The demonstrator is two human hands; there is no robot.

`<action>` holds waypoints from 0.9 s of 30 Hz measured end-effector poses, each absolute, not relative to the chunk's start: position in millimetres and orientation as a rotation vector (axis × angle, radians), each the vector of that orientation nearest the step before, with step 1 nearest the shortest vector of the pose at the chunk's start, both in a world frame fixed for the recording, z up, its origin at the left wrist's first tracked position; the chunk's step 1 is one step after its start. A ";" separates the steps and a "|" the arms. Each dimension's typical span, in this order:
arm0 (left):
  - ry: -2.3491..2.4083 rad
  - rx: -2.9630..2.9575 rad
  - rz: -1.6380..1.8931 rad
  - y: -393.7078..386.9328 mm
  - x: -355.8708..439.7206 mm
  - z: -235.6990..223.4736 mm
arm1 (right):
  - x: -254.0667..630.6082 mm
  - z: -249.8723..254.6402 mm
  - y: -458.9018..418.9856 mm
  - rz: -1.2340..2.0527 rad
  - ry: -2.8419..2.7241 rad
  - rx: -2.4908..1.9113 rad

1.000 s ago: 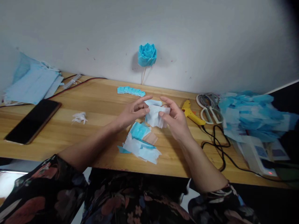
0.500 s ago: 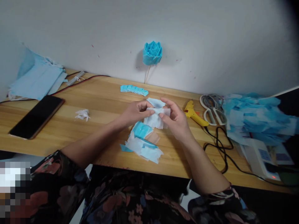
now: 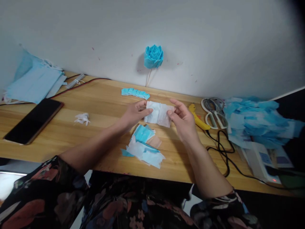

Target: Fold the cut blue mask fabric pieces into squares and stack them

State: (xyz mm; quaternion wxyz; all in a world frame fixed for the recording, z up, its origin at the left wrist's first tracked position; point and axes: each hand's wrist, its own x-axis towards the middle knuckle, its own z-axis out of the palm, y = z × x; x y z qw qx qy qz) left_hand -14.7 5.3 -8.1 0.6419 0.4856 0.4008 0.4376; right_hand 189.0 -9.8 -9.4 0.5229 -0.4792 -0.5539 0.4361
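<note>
Between my two hands a white piece of face-mask fabric point(image 3: 157, 114) is stretched out roughly flat above the table. My left hand point(image 3: 137, 112) pinches its left edge, thumb on top. At the right edge my right hand point(image 3: 182, 117) grips it between thumb and fingers, with the forefinger raised. Just below lies a loose heap of blue and white fabric pieces point(image 3: 145, 149). Beyond my hands rests a row of small folded blue pieces point(image 3: 135, 93). A blue fabric rose point(image 3: 153, 56) on a thin stick leans against the wall.
On the right are a yellow glue gun point(image 3: 199, 119), scissors point(image 3: 215, 118), a black cable point(image 3: 222, 149), a pile of blue scraps point(image 3: 257, 117) and a white device point(image 3: 263, 163). To the left lie a phone point(image 3: 33, 121), white scraps point(image 3: 82, 119) and stacked face masks point(image 3: 35, 84).
The white fabric, which was bunched or folded under both thumbs, is now spread flatter. My hands have moved slightly apart, each now at one edge.
</note>
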 end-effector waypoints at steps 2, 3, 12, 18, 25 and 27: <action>0.902 1.089 0.982 4.9 -13.7 -8.9 | 188.7 -9.5 -9.9 1.048 -1.344 -1.138; 0.902 1.087 0.975 4.7 -13.3 -9.5 | 188.7 -9.8 -9.8 1.047 -1.359 -1.138; 0.874 1.139 0.894 3.1 -12.3 -13.1 | 182.7 -0.1 -24.6 1.256 -1.433 -0.989; 0.779 1.082 0.951 5.5 -13.5 -17.4 | 184.0 3.6 -25.1 0.918 -1.377 -1.043; 0.667 1.076 1.006 4.9 -12.7 -15.6 | 185.6 -8.2 -13.7 1.102 -1.319 -1.146; 0.677 1.107 1.000 4.0 -12.6 -14.8 | 182.6 -8.2 -15.7 1.143 -1.352 -1.143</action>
